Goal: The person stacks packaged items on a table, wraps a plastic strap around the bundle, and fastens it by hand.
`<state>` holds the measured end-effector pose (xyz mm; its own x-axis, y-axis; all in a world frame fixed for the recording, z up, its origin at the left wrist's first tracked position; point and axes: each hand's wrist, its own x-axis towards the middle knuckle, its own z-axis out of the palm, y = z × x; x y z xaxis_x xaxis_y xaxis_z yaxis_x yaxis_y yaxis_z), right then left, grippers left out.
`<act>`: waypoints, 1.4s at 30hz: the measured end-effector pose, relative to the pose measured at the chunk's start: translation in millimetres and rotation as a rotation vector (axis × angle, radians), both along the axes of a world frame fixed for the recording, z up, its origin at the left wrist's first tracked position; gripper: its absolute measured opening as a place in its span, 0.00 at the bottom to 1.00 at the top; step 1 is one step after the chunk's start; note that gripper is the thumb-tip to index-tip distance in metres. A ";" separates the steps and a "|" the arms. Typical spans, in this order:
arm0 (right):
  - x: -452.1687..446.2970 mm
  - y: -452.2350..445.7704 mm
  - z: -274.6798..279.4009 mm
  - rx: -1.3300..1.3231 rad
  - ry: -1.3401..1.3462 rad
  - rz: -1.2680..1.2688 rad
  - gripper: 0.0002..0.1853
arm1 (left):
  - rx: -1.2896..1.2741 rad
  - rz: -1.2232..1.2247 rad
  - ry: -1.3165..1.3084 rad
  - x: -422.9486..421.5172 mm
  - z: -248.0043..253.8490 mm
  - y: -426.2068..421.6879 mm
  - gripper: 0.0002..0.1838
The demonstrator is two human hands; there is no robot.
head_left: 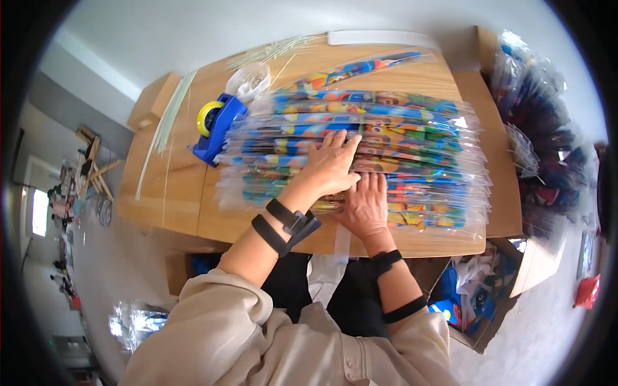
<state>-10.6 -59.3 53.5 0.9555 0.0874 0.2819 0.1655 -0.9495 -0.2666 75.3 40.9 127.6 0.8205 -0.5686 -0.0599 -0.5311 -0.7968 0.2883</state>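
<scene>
A wide row of long, narrow, colourfully printed packets [412, 128] in clear plastic sleeves lies across the wooden table [167, 206], overlapping one another. My left hand [329, 166] rests on the middle of the row, its fingers stretched out over the sleeves. Just beside it, nearer to me, my right hand [365, 202] lies on the packets with its fingers extended forward. Neither hand is wrapped round a packet. What the packets contain cannot be made out, and the palms hide those beneath.
A blue tape dispenser [222, 128] with yellow tape stands left of the row. Behind it are a white tub [248, 82] and thin pale rods [273, 51]. A single packet [360, 69] lies farther back. Right are heaped plastic-wrapped items [547, 148]; an open carton [476, 296] stands below.
</scene>
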 end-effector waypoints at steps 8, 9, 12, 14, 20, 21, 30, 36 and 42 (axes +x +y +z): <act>4.8 0.8 -17.7 -0.010 -0.098 0.032 0.42 | 0.103 0.140 -0.021 2.8 -30.0 -23.0 0.33; 6.0 0.4 -20.6 -0.070 -0.159 0.018 0.44 | 0.084 0.132 -0.013 9.2 -33.7 -26.3 0.32; 5.0 1.2 -15.0 -0.113 -0.185 0.021 0.44 | 0.060 0.116 0.016 29.4 -36.9 -34.0 0.30; 3.0 1.6 -11.0 -0.021 -0.134 0.016 0.45 | 0.051 0.103 0.029 39.8 -38.1 -38.2 0.30; 1.6 3.4 -3.5 0.000 -0.082 0.003 0.52 | 0.056 0.046 0.033 63.7 -46.9 -42.8 0.31; 1.5 3.6 -2.1 0.008 -0.079 0.004 0.52 | 0.047 0.037 0.034 66.7 -49.3 -42.7 0.33; -0.4 5.0 0.2 0.017 -0.032 -0.009 0.51 | 0.067 0.007 0.009 80.3 -51.8 -46.2 0.37; 0.5 2.2 -2.7 0.040 -0.075 0.015 0.53 | -0.041 -0.254 0.187 148.3 6.8 -32.8 0.29; 1.8 -0.6 2.3 0.057 -0.013 0.006 0.50 | -0.275 0.157 -0.279 272.8 -42.5 4.5 0.07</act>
<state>-8.8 -59.9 55.8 0.9512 0.0769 0.2989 0.1752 -0.9319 -0.3176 348.1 45.3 85.1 0.8616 -0.3993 0.3135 -0.4973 -0.7877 0.3636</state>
